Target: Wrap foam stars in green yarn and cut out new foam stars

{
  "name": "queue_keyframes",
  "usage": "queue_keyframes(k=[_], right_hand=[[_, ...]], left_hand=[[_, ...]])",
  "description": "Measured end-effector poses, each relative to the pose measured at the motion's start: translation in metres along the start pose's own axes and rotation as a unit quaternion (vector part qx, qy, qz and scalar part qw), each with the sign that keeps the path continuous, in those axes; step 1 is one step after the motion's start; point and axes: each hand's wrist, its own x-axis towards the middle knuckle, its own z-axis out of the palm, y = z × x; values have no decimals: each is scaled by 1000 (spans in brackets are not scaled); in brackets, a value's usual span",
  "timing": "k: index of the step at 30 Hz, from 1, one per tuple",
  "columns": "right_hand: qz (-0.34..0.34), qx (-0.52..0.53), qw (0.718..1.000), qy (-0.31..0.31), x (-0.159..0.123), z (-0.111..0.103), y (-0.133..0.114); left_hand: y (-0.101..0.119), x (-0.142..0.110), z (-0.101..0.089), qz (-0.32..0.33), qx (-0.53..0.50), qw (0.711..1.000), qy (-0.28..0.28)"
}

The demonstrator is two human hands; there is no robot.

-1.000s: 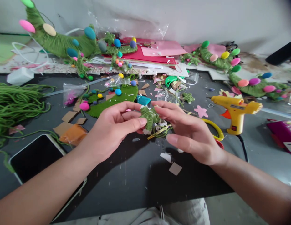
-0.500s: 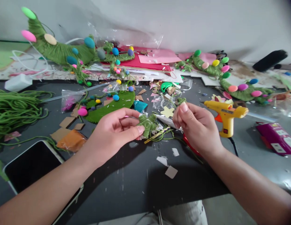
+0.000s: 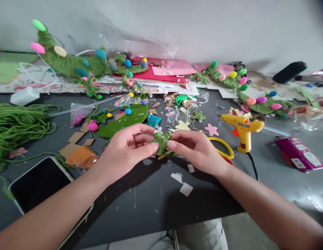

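Between my two hands is a small star wrapped in green yarn [image 3: 161,141], raised a little above the dark table. My left hand [image 3: 127,146] pinches its left side between thumb and fingers. On its right side, my right hand [image 3: 196,147] grips with thumb and forefinger. A strand of yarn and a thin yellowish strip show just under the star. Behind it lie a pale yellow paper star [image 3: 182,125], a pink paper star [image 3: 212,130] and another green yarn star [image 3: 198,116]. Yellow-handled scissors [image 3: 226,146] lie partly hidden behind my right hand.
A yellow glue gun [image 3: 243,128] stands at the right, its cord trailing forward, with a purple packet [image 3: 299,152] beyond it. To the left are a phone [image 3: 39,184] and a heap of green yarn [image 3: 21,121]. Yarn-wrapped crescents with coloured pompoms [image 3: 70,64] line the back.
My right hand has moved left and down from beside the scissors and now grips the star's right side. My left hand still holds the star. The view has shifted slightly.
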Motion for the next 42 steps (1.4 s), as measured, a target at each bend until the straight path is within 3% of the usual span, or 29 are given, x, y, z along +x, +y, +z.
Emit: queue_keyframes(k=[6,23,32,42], right_hand=[[3,-10,998,55,2,-3,2],[0,11,999,34,-1,-8,5],[-7,-45,994,95,2,-13,5],[-26,-55,984,169,8,-36,2]], left_hand=[[2,-1,0,-1,28,1000,13],[-2,0,-1,-10,-6,1000,7],[-1,-1,-4,-11,7,1000,5],[-2,1,-4,-7,3,1000,4]])
